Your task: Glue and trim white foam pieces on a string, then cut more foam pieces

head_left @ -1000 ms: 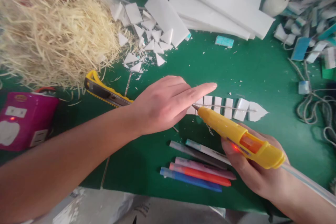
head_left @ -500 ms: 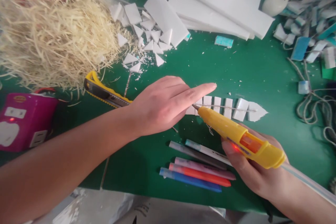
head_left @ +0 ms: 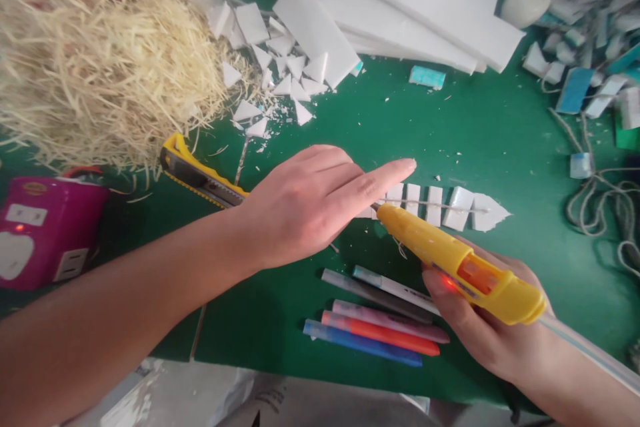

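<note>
My right hand (head_left: pixel 480 330) grips a yellow glue gun (head_left: pixel 450 257) whose nozzle points left at a row of small white foam pieces (head_left: pixel 440 207) laid on a thin string on the green mat (head_left: pixel 450 127). My left hand (head_left: pixel 310 203) reaches across from the left, fingers stretched flat and together, hovering over or pressing the left end of that row right beside the nozzle. The leftmost pieces are hidden under its fingers. It holds nothing.
Several coloured markers (head_left: pixel 375 327) lie near the front edge. A yellow utility knife (head_left: pixel 200 177) sits left of my hand, a straw pile (head_left: pixel 100 67) and a pink power strip (head_left: pixel 45 230) farther left. Foam sheets (head_left: pixel 425 13) and scraps (head_left: pixel 280 73) fill the back; string (head_left: pixel 600 207) lies right.
Almost nothing has shifted. The glue gun's nozzle has slipped slightly further under my left fingers, and both hands stay over the foam row.
</note>
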Demonstrator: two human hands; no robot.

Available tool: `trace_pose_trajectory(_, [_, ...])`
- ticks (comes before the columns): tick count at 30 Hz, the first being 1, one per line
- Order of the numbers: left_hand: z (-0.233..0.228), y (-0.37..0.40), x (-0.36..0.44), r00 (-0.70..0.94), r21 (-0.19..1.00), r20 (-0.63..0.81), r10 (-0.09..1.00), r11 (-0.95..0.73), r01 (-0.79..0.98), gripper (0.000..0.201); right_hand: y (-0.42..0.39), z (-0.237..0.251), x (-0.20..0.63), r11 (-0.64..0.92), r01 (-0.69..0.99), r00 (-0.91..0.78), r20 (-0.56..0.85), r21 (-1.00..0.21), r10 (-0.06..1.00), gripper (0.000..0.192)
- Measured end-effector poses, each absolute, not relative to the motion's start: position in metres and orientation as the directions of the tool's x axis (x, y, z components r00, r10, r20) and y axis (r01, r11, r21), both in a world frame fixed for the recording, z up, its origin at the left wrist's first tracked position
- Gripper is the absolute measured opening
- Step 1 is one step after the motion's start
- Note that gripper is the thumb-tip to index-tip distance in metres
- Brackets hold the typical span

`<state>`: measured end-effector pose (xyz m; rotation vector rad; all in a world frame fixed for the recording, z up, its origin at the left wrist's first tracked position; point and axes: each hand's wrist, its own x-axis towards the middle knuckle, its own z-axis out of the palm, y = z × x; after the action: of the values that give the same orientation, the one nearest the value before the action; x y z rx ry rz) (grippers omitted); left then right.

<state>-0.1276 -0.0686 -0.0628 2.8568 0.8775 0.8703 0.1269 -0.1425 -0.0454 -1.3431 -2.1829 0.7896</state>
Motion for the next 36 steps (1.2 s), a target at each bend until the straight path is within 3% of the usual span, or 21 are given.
trace_pose_trajectory(19, [-0.066, -0.066, -0.128, 0.706, 0.175, 0.497, 0.505, -0.855, 0.489, 0.037, -0.134, -0.035, 0.123, 0.358, 0.631, -0.439, 0.064, -0.688, 0.896, 0.012])
trace_pose_trajectory(36, [-0.065, -0.069, -0.130, 0.720, 0.256, 0.365, 0.590, -0.808, 0.531, 0.054, -0.134, -0.034, 0.123, 0.390, 0.633, -0.469, 0.069, -0.669, 0.881, 0.015])
